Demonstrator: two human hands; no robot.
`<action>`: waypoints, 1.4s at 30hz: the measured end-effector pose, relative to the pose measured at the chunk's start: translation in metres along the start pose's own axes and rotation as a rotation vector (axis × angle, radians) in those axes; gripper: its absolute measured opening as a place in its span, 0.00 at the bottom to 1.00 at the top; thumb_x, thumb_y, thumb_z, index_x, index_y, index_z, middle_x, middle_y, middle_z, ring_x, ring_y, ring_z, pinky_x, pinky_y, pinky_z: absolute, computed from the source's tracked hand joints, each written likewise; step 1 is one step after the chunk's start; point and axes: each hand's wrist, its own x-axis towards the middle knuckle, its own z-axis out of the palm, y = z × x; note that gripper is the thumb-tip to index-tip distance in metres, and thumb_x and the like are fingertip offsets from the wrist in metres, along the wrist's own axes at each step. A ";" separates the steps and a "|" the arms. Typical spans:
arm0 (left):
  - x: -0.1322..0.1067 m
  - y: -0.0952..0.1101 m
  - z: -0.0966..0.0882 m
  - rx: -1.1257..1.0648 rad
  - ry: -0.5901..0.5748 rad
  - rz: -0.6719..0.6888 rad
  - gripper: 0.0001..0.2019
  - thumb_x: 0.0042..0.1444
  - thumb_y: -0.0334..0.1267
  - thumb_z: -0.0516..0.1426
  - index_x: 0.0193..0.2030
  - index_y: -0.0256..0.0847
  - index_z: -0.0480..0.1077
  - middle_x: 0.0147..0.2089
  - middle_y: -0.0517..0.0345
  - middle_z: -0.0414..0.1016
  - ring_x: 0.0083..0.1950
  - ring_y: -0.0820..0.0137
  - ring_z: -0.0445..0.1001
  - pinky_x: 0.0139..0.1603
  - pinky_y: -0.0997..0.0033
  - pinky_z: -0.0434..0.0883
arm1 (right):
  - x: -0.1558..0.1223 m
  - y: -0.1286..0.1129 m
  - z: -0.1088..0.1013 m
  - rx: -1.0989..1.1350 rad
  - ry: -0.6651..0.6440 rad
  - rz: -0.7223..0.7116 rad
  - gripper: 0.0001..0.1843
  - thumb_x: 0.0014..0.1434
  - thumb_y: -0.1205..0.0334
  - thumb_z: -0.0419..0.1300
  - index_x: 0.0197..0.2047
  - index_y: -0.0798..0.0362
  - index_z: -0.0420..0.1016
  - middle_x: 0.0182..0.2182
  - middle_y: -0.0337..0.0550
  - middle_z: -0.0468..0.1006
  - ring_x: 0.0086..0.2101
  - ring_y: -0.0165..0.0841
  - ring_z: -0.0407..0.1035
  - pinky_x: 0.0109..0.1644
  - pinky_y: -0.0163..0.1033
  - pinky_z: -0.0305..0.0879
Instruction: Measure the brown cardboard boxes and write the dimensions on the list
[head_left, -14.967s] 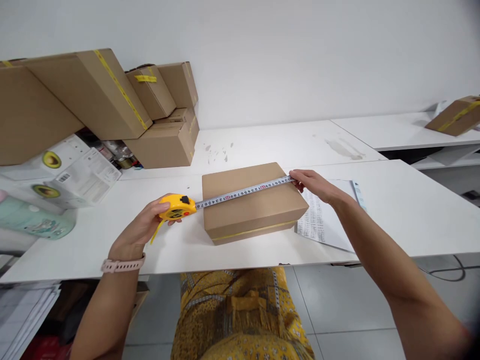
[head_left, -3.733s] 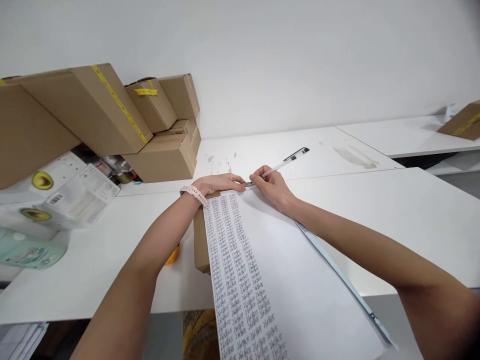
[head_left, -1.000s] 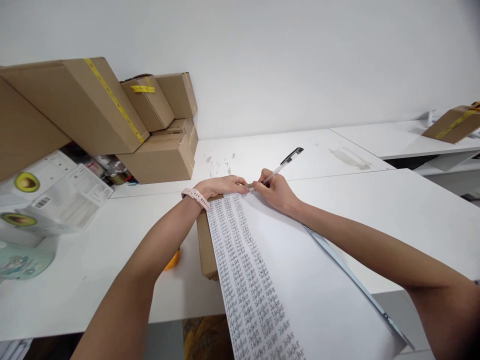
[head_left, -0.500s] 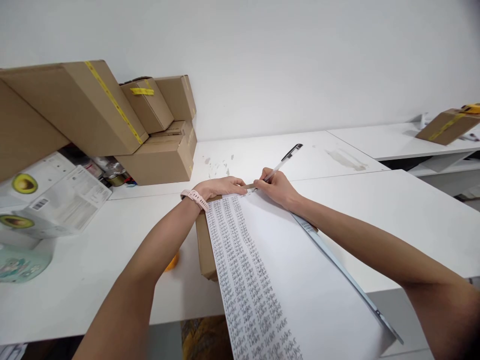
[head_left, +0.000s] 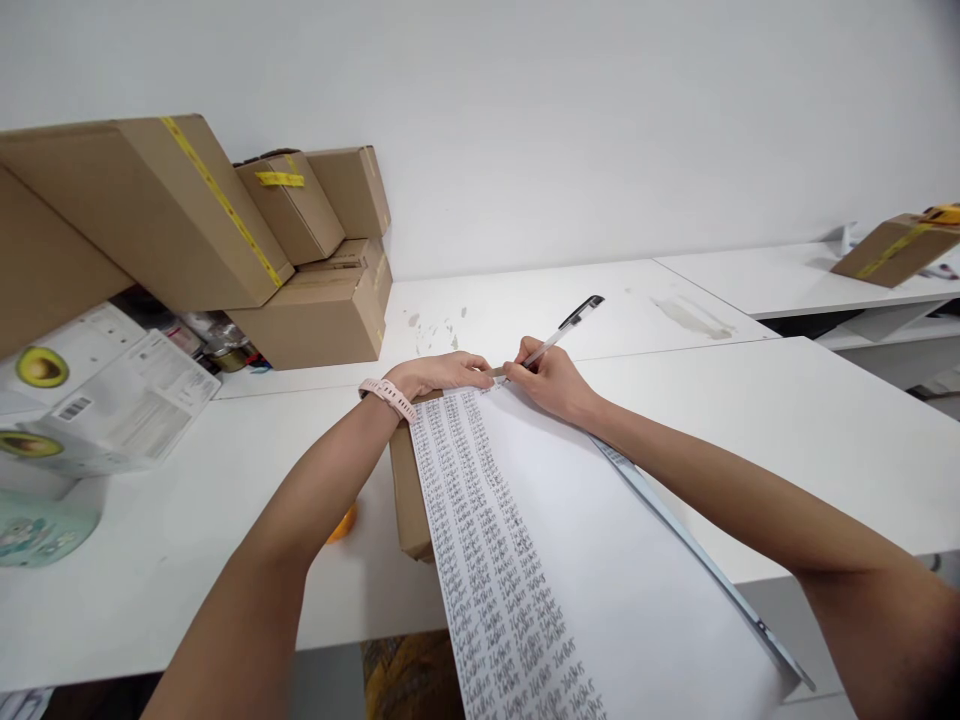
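A large white sheet of paper (head_left: 600, 560), with several columns of handwriting down its left part, rests on a cardboard box (head_left: 411, 495) and hangs past the table's front edge. My right hand (head_left: 551, 380) is closed around a pen (head_left: 566, 325) with a clear barrel and black end, its tip at the sheet's top edge beside the written columns. Lying flat with fingers stretched out, my left hand (head_left: 450, 372) presses on the top left of the sheet and box. A pale pink band (head_left: 388, 397) circles the left wrist. Under the sheet's right side, a light blue edge (head_left: 697, 550) shows.
Cardboard boxes (head_left: 307, 310) are stacked at the back left against the wall. Near them are a white carton with avocado pictures (head_left: 112, 390) and a mint-green container (head_left: 45, 528). A small orange thing (head_left: 343, 523) sits by my left forearm. Another taped box (head_left: 900, 250) stands far right.
The pen tip and my right hand have shifted slightly left, and the pen leans a little lower. My left hand stays in place on the sheet. The whole view has moved marginally.
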 end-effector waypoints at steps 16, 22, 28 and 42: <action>0.001 -0.001 -0.001 0.036 0.005 0.015 0.18 0.53 0.48 0.62 0.48 0.43 0.72 0.43 0.55 0.75 0.39 0.64 0.73 0.38 0.66 0.68 | 0.000 0.001 0.000 -0.009 0.011 0.004 0.13 0.55 0.64 0.59 0.25 0.50 0.58 0.17 0.29 0.54 0.21 0.25 0.49 0.26 0.37 0.44; 0.003 -0.003 -0.002 0.037 0.002 0.023 0.16 0.52 0.47 0.62 0.46 0.43 0.72 0.41 0.55 0.74 0.38 0.65 0.73 0.38 0.66 0.68 | 0.000 -0.001 -0.001 -0.006 -0.002 0.000 0.12 0.54 0.66 0.59 0.25 0.50 0.57 0.17 0.29 0.54 0.21 0.25 0.48 0.26 0.38 0.44; 0.000 0.000 -0.001 0.016 0.000 0.001 0.18 0.52 0.46 0.62 0.48 0.44 0.71 0.44 0.54 0.76 0.41 0.63 0.75 0.40 0.65 0.69 | 0.001 0.001 0.001 -0.015 0.017 -0.007 0.13 0.55 0.65 0.59 0.25 0.49 0.58 0.17 0.29 0.55 0.22 0.26 0.49 0.26 0.38 0.44; 0.001 0.000 -0.001 0.057 0.023 0.002 0.17 0.50 0.46 0.62 0.47 0.45 0.73 0.45 0.53 0.78 0.44 0.60 0.75 0.38 0.66 0.68 | 0.002 0.004 0.000 -0.019 0.019 -0.011 0.12 0.54 0.65 0.59 0.25 0.49 0.58 0.17 0.30 0.55 0.22 0.26 0.49 0.26 0.38 0.44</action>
